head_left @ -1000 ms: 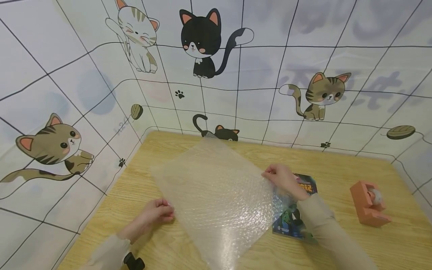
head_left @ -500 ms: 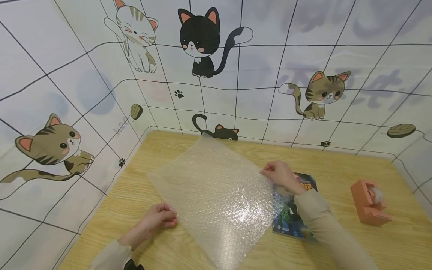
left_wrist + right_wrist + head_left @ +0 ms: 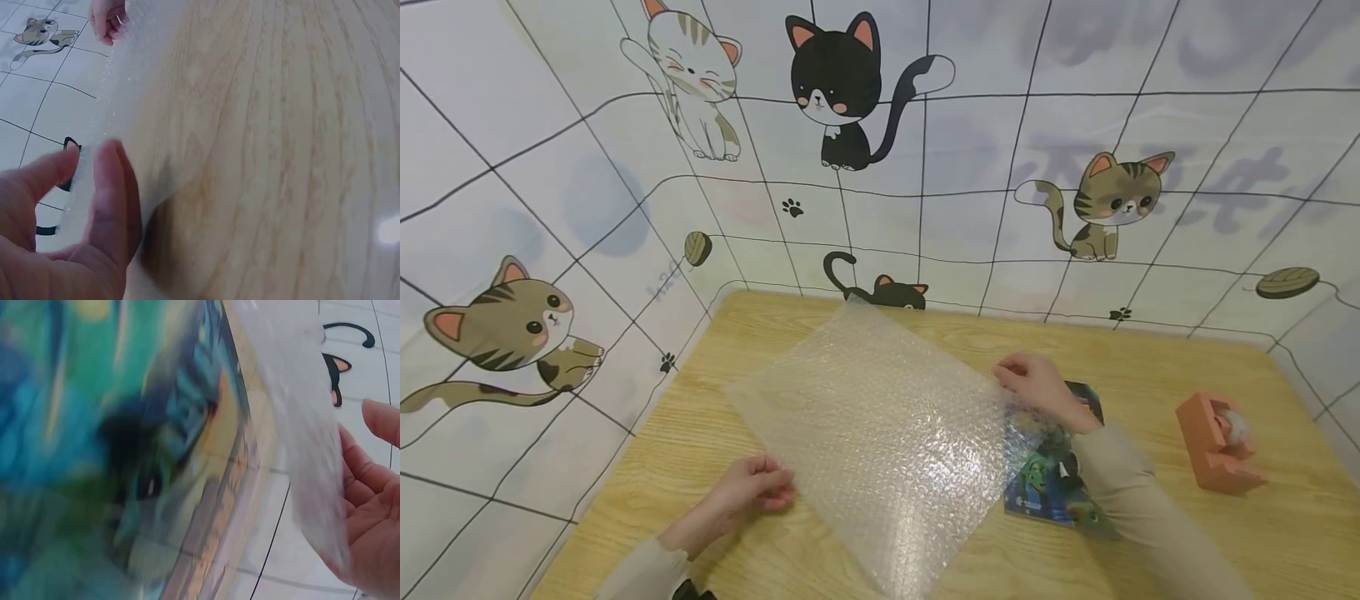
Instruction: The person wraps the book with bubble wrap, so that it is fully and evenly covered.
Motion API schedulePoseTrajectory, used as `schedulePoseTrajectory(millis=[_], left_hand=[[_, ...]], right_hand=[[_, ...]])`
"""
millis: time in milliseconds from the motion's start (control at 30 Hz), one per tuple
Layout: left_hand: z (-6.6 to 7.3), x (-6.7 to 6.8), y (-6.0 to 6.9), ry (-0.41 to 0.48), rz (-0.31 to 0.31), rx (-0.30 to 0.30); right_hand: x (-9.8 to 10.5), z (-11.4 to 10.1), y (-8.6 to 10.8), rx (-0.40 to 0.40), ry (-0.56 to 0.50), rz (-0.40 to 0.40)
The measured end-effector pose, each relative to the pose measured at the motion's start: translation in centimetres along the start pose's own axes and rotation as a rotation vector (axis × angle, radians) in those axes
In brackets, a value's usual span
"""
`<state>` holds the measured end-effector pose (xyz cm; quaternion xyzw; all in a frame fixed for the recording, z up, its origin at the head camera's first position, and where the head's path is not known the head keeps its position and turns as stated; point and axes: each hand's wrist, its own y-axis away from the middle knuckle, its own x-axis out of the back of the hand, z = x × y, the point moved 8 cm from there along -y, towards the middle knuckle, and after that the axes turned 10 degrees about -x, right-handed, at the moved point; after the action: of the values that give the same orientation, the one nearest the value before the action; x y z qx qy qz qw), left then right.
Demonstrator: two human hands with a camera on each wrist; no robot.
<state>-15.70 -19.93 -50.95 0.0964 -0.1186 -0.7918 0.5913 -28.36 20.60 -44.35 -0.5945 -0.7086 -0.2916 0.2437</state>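
While the left hand (image 3: 751, 485) touches bubble wrap (image 3: 880, 421), the right hand (image 3: 1036, 388) reaches farther.

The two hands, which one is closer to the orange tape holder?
The right hand. It's by the colourful book, on the same side of the bubble wrap as the orange tape holder; the left hand is at the opposite edge.

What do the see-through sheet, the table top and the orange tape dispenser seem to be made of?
See-through sheet: probably clear plastic bubble wrap, glossy; small glints dot its bumpy surface.
Table top: wood or wood-look laminate, satin; grain lines show, either is possible.
Tape dispenser: perhaps matt plastic; its colour looks even.
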Motion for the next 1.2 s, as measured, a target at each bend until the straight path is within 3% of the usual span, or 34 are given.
schedulePoseTrajectory(millis=[133, 300, 433, 567, 667, 800, 900, 1033, 1200], left_hand=[[0.5, -0.8, 0.6, -0.139, -0.126, 0.003], [2.9, -2.6, 0.8, -0.287, -0.233, -0.049], [5.5, -5.8, 0.5, -0.248, -0.250, -0.108], [7.1, -10.9, 0.0, -0.131, -0.262, -0.139], [7.0, -15.1, -0.3, -0.051, -0.268, -0.144], [6.2, -20.5, -0.5, 0.051, -0.270, -0.142], [5.5, -23.6, -0.4, 0.099, -0.249, -0.121], [4.6, -25.7, -0.4, 0.101, -0.173, -0.105], [3.6, -26.8, -1.0, 0.047, -0.078, -0.127]], right_hand=[[1.4, 1.1, 0.9, -0.045, -0.008, 0.018], [2.9, 2.0, 2.3, -0.085, 0.011, 0.062], [4.1, 3.4, 3.2, -0.077, 0.004, 0.153], [4.7, 7.7, 2.7, -0.103, 0.005, 0.254], [4.8, 10.0, 2.5, -0.149, 0.004, 0.276], [5.3, 8.4, 3.9, -0.236, -0.014, 0.251], [5.5, 7.2, 4.6, -0.267, -0.006, 0.244], [5.4, 7.7, 4.3, -0.269, -0.001, 0.243], [5.5, 8.4, 4.1, -0.293, 0.004, 0.227]])
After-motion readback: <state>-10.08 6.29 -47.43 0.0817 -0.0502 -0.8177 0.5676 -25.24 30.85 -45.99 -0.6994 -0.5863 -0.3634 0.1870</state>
